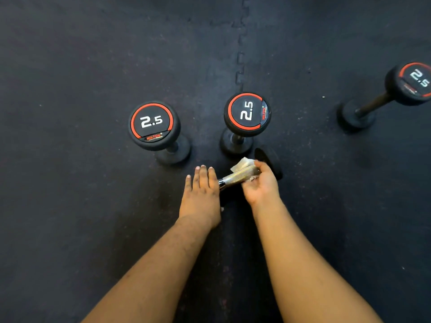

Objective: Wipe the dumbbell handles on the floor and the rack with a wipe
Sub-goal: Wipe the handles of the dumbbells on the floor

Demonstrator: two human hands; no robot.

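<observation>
Forearms enter from the near edge of the head view and meet over a dumbbell (235, 180) lying on its side on the black rubber floor (93, 206). Left hand (202, 191) lies flat with straight fingers, pressing on the near head of that dumbbell and gripping nothing. Right hand (261, 184) is cupped under the knurled handle (240, 176), fingers curled about a white wipe (241, 164) held against the metal. Long axis of the handle runs from lower left, at the left hand, up to the right, where the far head (268, 162) shows past the right hand. Judgement: the wipe sits at the far end of the handle, so the stroke must travel back along that axis toward the left hand. Beyond stand two upright dumbbells marked 2.5, one left (152, 123) and one centre (247, 113), well apart from the hands. A third upright dumbbell (384, 94) stands far right. No rack is in view
</observation>
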